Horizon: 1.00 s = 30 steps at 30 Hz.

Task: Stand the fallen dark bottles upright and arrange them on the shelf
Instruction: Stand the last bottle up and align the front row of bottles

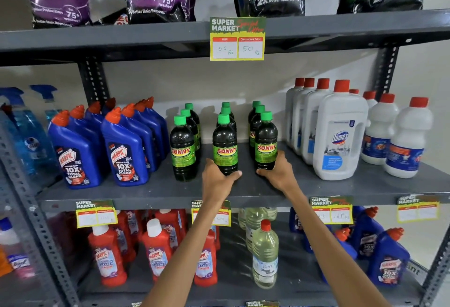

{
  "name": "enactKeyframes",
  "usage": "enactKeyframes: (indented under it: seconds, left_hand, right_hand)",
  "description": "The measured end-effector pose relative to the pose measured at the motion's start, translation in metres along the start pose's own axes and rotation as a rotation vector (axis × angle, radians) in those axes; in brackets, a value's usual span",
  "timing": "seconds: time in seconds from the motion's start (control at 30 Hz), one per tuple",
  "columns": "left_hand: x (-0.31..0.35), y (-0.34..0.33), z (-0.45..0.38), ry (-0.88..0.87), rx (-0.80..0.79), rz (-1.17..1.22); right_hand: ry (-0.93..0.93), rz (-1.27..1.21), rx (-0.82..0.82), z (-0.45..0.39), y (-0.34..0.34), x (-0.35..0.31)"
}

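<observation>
Dark bottles with green caps and "SUNNY" labels stand upright in three rows on the grey middle shelf (243, 192). My left hand (218, 176) grips the base of the front bottle of the middle row (225, 146). My right hand (277, 170) grips the base of the front bottle of the right row (266, 144). The front bottle of the left row (182, 148) stands untouched, a little nearer the shelf's front edge. Behind each front bottle stand two more; none lies on its side.
Blue Harpic bottles (124, 146) stand left of the dark bottles, white Domex jugs (338, 133) to the right. A price tag (237, 38) hangs from the upper shelf's edge. Detergent pouches sit above; red Harpic bottles (155, 248) and a clear bottle (265, 255) fill the shelf below.
</observation>
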<state>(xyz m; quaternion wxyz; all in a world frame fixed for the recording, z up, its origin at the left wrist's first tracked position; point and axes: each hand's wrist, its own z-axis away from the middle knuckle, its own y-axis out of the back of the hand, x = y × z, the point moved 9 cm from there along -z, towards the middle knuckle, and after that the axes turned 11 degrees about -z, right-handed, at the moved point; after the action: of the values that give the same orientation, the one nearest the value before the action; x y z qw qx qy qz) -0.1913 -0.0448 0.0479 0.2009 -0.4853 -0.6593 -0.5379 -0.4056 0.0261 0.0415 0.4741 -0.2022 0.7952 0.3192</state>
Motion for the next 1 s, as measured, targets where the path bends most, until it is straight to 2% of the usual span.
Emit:
enactKeyframes:
  seconds: [0.27,1.0]
  left_hand:
    - [-0.003,-0.018,-0.016,0.050,0.052,0.016]
    - [0.002,-0.019,-0.003,-0.004,0.076,0.026]
  right_hand:
    - [0.017,-0.037,0.020,0.002,0.005,-0.001]
    - [0.101,-0.022,-0.003,0.015,0.007,-0.013]
